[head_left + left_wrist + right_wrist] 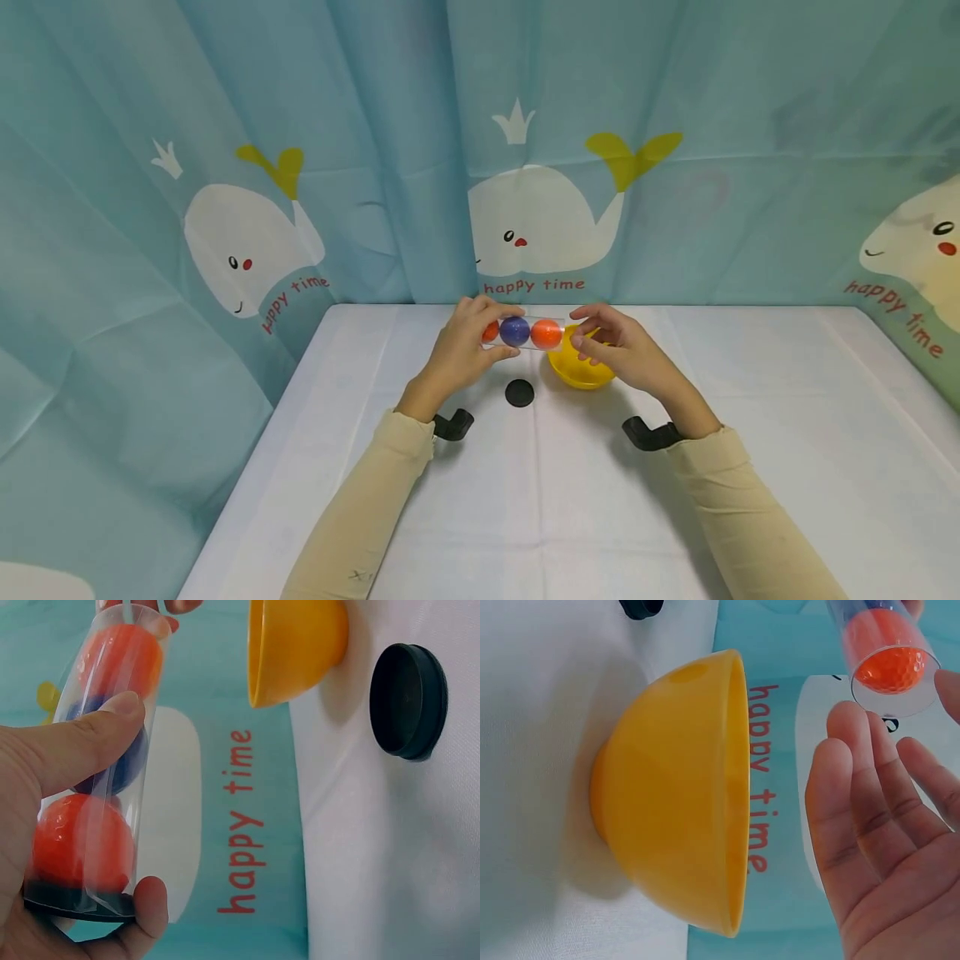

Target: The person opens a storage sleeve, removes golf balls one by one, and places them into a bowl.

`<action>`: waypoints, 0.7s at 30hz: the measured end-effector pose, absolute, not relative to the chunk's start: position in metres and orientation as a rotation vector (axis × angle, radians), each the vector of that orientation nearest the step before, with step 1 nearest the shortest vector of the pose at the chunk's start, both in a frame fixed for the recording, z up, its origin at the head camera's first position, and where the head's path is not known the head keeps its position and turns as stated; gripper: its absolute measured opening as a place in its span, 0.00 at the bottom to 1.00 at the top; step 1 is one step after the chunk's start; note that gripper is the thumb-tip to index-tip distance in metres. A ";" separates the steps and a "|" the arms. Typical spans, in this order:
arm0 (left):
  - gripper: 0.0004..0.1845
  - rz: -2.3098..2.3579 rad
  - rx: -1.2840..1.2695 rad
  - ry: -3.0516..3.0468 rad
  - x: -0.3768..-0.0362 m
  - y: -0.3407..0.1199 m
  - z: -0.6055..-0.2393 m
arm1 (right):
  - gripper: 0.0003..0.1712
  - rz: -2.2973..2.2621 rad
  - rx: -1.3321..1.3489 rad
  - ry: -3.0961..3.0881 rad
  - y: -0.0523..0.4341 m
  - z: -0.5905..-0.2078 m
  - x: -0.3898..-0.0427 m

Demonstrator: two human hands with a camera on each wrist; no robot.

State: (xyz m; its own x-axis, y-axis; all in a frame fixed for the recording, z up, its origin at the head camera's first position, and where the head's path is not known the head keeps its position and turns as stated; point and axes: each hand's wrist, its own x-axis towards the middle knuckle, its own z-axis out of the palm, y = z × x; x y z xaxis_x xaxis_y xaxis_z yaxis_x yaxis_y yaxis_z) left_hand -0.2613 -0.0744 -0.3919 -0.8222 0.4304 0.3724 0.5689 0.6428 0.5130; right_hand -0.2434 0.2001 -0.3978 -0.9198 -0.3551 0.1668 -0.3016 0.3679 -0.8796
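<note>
Tube: clear, smooth, rigid-looking cylinder [523, 333], raised above the table, tilted, beside the bowl; one end open, the other closed by a black base [79, 901]
Balls: three in a row inside; a dimpled orange ball [890, 669] by the mouth, a blue ball [514, 332] mid-tube, a glossy orange-red ball [82, 844] at the base
Left hand [465, 342]: grips the tube, thumb across its wall
Right hand [618, 342]: released, fingers parted, just beside the mouth
Bowl: round, smooth, yellow [581, 377]
Cap: black, shallow disc [519, 393] on the white tabletop [600, 517]
</note>
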 end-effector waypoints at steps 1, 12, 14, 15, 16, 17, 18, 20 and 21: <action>0.29 -0.932 -0.817 -2.644 -0.261 -0.074 -0.392 | 0.21 -1.619 -0.621 2.551 0.200 -0.398 -0.244; 0.28 -0.882 -0.813 -2.621 -0.260 -0.076 -0.392 | 0.22 -1.562 -0.613 2.554 0.197 -0.402 -0.245; 0.28 -0.897 -0.815 -2.618 -0.261 -0.075 -0.393 | 0.22 -1.560 -0.610 2.556 0.197 -0.403 -0.245; 0.28 -0.906 -0.814 -2.617 -0.261 -0.075 -0.393 | 0.22 -1.562 -0.605 2.556 0.197 -0.403 -0.245; 0.28 -0.915 -0.813 -2.618 -0.261 -0.075 -0.394 | 0.22 -1.563 -0.603 2.555 0.197 -0.404 -0.245; 0.28 -0.921 -0.812 -2.621 -0.262 -0.075 -0.394 | 0.22 -1.566 -0.604 2.554 0.198 -0.404 -0.245; 0.28 -0.924 -0.810 -2.625 -0.262 -0.075 -0.395 | 0.21 -1.566 -0.604 2.552 0.198 -0.404 -0.245; 0.28 -0.931 -0.805 -2.630 -0.263 -0.075 -0.396 | 0.21 -1.569 -0.602 2.545 0.198 -0.405 -0.246; 0.28 -0.933 -0.803 -2.632 -0.263 -0.075 -0.396 | 0.21 -1.569 -0.601 2.543 0.198 -0.405 -0.246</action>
